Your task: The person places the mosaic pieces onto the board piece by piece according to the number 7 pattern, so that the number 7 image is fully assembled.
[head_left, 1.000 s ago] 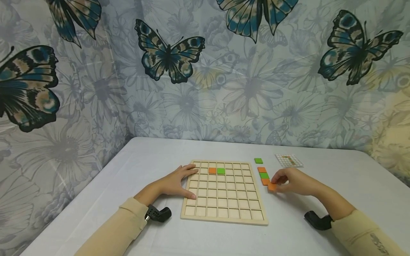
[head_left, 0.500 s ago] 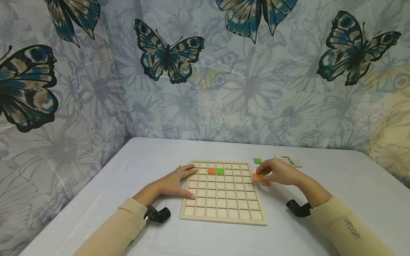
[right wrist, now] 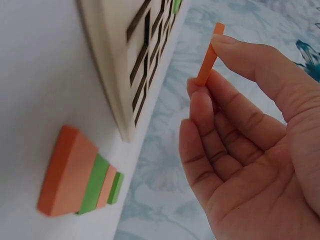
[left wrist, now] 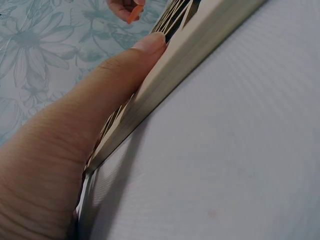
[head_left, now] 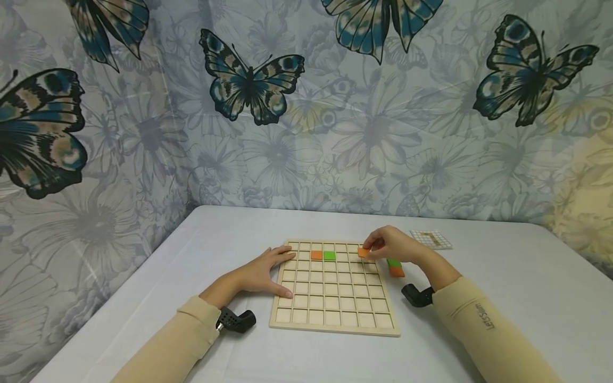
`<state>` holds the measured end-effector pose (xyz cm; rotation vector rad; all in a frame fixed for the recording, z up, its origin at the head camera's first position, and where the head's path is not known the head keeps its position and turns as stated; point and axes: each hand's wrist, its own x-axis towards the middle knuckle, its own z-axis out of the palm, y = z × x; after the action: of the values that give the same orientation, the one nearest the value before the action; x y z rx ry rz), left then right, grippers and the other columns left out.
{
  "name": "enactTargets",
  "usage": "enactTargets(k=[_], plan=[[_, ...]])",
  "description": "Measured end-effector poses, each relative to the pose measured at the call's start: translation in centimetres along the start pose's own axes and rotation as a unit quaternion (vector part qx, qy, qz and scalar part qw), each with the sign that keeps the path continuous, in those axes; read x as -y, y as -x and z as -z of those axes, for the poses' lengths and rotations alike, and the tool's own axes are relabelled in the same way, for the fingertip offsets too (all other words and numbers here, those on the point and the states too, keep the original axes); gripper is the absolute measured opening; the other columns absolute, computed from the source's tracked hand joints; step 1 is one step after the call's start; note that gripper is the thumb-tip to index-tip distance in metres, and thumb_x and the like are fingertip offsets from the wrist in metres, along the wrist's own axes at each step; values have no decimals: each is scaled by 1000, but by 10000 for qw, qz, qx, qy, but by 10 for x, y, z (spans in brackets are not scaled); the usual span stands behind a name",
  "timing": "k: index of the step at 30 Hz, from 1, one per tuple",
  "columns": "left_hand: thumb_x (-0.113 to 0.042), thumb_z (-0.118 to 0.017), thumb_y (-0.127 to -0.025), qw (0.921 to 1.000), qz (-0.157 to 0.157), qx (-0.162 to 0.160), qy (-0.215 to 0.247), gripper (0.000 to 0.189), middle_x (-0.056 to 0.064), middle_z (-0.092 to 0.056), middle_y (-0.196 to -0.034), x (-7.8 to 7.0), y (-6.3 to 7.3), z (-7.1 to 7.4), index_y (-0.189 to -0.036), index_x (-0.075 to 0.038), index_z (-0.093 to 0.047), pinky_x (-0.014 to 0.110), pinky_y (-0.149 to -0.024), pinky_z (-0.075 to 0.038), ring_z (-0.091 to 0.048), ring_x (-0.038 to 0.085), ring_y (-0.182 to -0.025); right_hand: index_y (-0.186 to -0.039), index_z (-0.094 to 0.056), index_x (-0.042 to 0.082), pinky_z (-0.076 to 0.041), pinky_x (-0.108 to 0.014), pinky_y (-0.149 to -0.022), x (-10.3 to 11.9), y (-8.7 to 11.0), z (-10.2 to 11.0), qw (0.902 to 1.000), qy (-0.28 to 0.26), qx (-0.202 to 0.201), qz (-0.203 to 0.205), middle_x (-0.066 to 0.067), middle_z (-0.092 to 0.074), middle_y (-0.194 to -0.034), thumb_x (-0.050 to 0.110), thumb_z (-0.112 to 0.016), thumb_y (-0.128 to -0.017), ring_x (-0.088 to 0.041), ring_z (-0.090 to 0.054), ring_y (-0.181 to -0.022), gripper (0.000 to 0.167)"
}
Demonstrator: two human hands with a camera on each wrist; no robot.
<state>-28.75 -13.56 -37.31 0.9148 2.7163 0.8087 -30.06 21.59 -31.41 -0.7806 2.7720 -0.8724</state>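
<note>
While the left hand lies flat-fingered on the board, the right hand pinches a thin, square orange tile over it

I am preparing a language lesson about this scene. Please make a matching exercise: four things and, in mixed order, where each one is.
Things:
1. orange tile
2. green tile
3. left hand
4. pattern card

Places:
A. set in the wooden grid board, beside an orange one
B. on the table, beyond the right hand
C. pinched by the right hand
D. resting on the board's left edge

Pairs: 1-C, 2-A, 3-D, 4-B
</note>
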Motion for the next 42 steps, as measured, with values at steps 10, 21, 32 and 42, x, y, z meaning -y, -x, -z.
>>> enactTargets(k=[10,21,32,42], plan=[[-55,-77,-66,10000,48,13,37,97,-3,-16,-157,-1,1,0,-146,-22,-33,58,-115,-12,-1,37,-144,-99,-69,1,-53,-31,-75,3,-16,-1,9998,-149,74,-130,-9,-68,-95,13,-71,-82,-15,-61,-84,21],[-52,-78,-68,10000,-37,38,39,96,1,-16,-157,-2,1,1,-146,-20,-33,59,-114,-12,-2,39,-144,-99,-69,0,-53,-28,-72,13,-29,-10,9989,-420,188,-81,-8,-68,-93,14,-72,-81,-13,-60,-80,22],[-56,-77,-67,10000,-37,7,41,97,0,-16,-157,0,0,1,-146,-21,-33,59,-114,-12,-1,37,-144,-100,-69,0,-53,-29,-73,19,-38,-15,9979,-585,159,-211,-10,-68,-94,14,-72,-81,-13,-61,-81,24],[-56,-77,-66,10000,-15,1,64,98,-1,-16,-157,0,0,1,-146,-21,-33,59,-114,-12,-2,37,-144,-98,-69,-3,-54,-29,-73,16,-38,-26,9993,-363,118,15,-13,-69,-93,12,-72,-80,-15,-63,-80,24]])
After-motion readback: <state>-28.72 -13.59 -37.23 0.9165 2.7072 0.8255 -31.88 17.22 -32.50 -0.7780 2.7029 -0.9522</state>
